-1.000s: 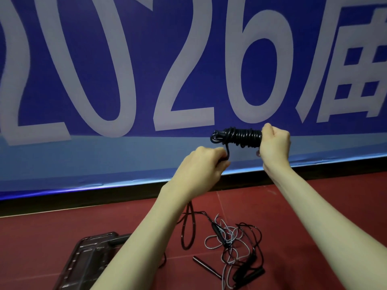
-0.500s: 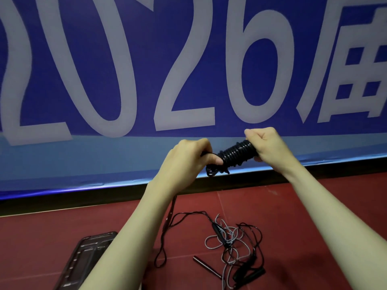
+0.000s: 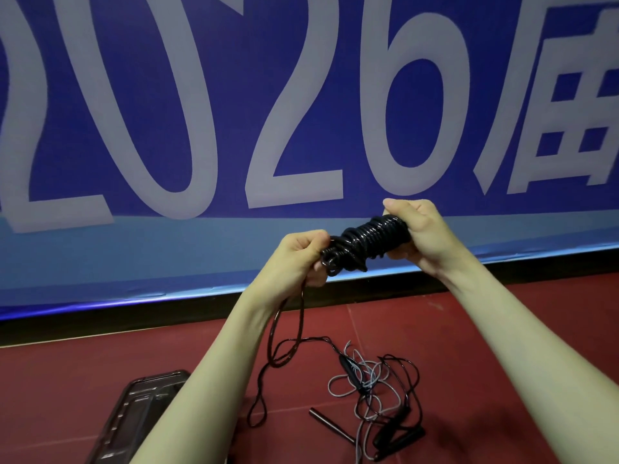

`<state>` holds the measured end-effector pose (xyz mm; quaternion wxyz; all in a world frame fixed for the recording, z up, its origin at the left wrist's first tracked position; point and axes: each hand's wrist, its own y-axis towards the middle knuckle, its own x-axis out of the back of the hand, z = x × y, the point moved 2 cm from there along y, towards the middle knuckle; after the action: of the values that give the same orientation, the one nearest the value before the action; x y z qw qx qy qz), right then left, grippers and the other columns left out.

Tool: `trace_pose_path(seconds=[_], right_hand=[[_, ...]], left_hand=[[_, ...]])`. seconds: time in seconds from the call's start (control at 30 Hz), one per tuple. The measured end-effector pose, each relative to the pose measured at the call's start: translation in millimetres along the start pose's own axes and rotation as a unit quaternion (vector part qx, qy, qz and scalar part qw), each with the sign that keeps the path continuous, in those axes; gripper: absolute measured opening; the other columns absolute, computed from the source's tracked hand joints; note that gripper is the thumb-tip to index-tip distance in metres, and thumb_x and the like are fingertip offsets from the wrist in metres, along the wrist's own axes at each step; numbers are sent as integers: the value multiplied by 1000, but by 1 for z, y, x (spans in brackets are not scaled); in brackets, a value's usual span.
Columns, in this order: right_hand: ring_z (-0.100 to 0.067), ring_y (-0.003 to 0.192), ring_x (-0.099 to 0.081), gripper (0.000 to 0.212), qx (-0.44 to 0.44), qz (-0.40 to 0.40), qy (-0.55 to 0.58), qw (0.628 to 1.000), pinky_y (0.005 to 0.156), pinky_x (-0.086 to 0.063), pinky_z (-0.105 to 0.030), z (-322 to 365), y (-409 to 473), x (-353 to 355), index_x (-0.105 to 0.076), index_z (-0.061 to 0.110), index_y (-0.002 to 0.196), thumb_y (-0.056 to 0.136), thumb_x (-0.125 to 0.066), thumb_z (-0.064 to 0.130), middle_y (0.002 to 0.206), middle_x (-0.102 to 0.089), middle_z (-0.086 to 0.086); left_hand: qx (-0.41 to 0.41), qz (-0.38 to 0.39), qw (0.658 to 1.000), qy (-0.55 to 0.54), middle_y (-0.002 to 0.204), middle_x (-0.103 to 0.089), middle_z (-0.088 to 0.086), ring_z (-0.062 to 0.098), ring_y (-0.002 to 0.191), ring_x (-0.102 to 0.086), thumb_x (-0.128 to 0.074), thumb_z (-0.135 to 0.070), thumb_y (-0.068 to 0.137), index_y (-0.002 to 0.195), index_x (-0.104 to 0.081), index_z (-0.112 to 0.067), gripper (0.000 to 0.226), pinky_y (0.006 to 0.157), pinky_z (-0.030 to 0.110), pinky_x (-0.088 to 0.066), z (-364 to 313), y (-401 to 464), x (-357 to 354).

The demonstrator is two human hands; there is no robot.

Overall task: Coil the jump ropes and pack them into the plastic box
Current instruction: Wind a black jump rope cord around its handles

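The rope (image 3: 366,244) looks light, glossy and springy, so both hands, left (image 3: 298,259) and right (image 3: 420,232), grip the coil at its ends.

Ahead of you: blue banner (image 3: 234,95) with large pale "2026" lettering, black baseboard strip (image 3: 100,326) beneath, red floor (image 3: 502,323).

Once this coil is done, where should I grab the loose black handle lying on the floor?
Pinch the black handle mid-shaft from above. It lies flat on the red floor, left of the tangled ropes, with bare floor along both long sides for fingers.
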<state>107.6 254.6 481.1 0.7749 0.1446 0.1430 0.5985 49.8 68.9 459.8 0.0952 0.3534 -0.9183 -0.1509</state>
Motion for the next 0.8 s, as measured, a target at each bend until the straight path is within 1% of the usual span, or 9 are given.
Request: trace_pose_path(seconds=[0.1, 0.23, 0.3, 0.4, 0.5, 0.57, 0.63, 0.73, 0.8], right_hand=[[-15, 41, -41, 46, -19, -17, 36, 999, 39, -31, -19, -8, 1, -2, -37, 12, 56, 101, -44, 16, 47, -36, 3], [-19, 47, -38, 41, -37, -65, 71, 995, 40, -30, -19, -17, 5, -6, -38, 12, 60, 100, -46, 16, 52, -36, -3], [-16, 43, -40, 40, -41, -104, 72, 991, 39, -29, -19, -20, 6, -9, -36, 14, 60, 99, -46, 13, 50, -35, -1], [-17, 43, -41, 39, -49, -181, 40, 981, 39, -27, -20, -25, 6, -11, -31, 18, 59, 95, -44, 9, 50, -33, 1], [-17, 50, -23, 39, -50, -255, 1, 966, 42, -22, -22, -26, 6, -10, -23, 21, 59, 89, -42, 5, 53, -21, 2], [-15, 51, -16, 39, -57, -288, -12, 956, 43, -20, -23, -26, 6, -10, -19, 22, 60, 88, -40, 4, 54, -16, 3], [-13, 47, -16, 39, -63, -317, -20, 946, 44, -22, -25, -26, 5, -10, -19, 21, 60, 88, -40, 4, 51, -15, 5], [-15, 50, -18, 38, -43, -349, -48, 935, 50, -24, -33, -24, 6, -7, -21, 19, 58, 88, -40, 7, 52, -17, 4], [-17, 54, -19, 38, -19, -360, -96, 928, 54, -22, -36, -22, 6, -2, -21, 18, 58, 90, -40, 10, 55, -19, 1]], left_hand=[[29, -28, 996, -79, 47, -30, -6, 3, 38, -24, -49, -46, 82, 74, -43, -7, 40, 38, 14, -21, 1, 3, -6], [130, -106, 980, -105, 39, -23, -9, 3, 30, -20, -39, -67, 82, 54, -32, -18, 57, 33, 12, -15, 8, 11, -18], [151, -142, 966, -157, 40, -24, -9, 3, 31, -19, -31, -57, 98, 58, -31, -20, 55, 33, 14, -13, 14, 13, -25], [145, -173, 937, -266, 49, -18, -8, 4, 36, -15, -29, -28, 105, 70, -31, -20, 36, 34, 15, -10, 20, 13, -38], [170, -212, 921, -279, 55, -20, -6, 5, 37, -17, -26, -20, 104, 87, -43, -20, 24, 34, 15, -13, 27, 13, -47], [165, -225, 939, -199, 59, -27, -3, 6, 40, -21, -27, -21, 104, 90, -42, -18, 21, 36, 16, -18, 30, 11, -52], [138, -220, 966, -10, 66, -36, 1, 10, 47, -30, -27, -21, 104, 90, -41, -14, 21, 44, 22, -28, 33, 9, -54], [91, -186, 945, 254, 80, -57, 11, 27, 64, -52, -28, -21, 103, 109, -45, -9, 21, 61, 39, -45, 37, 7, -57], [81, -148, 922, 348, 88, -62, 18, 36, 76, -61, -29, -17, 102, 115, -42, -7, 21, 71, 49, -53, 36, 5, -60]])
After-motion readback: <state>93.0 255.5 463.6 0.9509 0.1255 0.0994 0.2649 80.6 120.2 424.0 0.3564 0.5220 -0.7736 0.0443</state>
